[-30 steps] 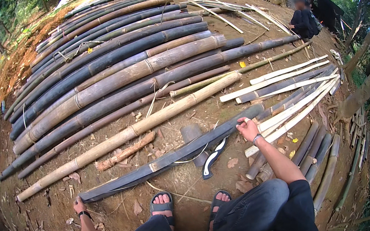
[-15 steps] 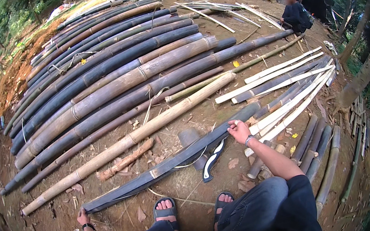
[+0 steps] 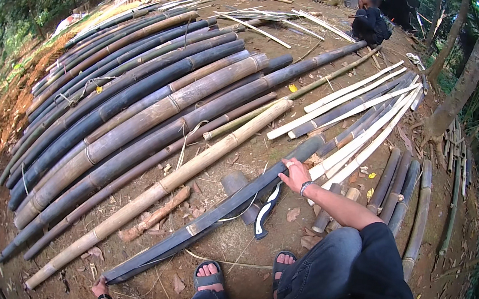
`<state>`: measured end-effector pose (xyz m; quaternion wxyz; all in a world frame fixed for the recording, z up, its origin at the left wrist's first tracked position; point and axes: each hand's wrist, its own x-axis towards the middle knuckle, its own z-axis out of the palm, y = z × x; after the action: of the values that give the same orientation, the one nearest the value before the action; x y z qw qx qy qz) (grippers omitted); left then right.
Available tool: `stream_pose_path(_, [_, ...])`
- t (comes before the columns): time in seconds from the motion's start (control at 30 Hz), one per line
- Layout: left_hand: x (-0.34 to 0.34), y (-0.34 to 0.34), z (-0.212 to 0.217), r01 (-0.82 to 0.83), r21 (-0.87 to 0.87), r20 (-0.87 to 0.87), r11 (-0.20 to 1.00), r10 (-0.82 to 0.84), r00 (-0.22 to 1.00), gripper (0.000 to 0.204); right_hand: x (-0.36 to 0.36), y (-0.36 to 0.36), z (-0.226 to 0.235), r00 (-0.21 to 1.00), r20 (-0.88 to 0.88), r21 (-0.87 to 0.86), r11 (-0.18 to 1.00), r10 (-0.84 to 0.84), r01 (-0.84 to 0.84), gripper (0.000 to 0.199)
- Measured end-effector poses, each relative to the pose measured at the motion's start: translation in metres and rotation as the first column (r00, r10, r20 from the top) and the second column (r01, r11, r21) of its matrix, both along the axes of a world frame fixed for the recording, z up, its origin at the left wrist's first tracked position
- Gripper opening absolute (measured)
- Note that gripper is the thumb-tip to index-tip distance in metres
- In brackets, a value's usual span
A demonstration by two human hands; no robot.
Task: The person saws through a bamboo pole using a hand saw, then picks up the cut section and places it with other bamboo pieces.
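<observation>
While I stand in sandals at lower centre, my left hand [image 3: 101, 288] grips the near end of a dark split bamboo strip [image 3: 212, 221] at lower left. My right hand [image 3: 295, 175] rests fingers-spread on its far portion, centre right, beside pale slats [image 3: 353, 113].
</observation>
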<state>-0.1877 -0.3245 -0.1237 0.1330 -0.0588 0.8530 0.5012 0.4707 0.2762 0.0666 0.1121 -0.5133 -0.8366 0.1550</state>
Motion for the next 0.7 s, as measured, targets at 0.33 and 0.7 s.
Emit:
stream_pose_path(0.33, [-0.012,0.006,0.002,-0.085,-0.013,0.251,0.996,0.086,0.964,0.023,0.000,0.008,-0.013,0.996,-0.055,-0.039,0.997,-0.075,0.073,0.051])
stream_pose_path(0.7, [-0.023,0.009,0.017,0.054,-0.228,0.395,0.972,0.041,0.918,0.027,0.000,0.003,-0.015,0.991,-0.041,-0.040,0.991,-0.131,0.129,0.051])
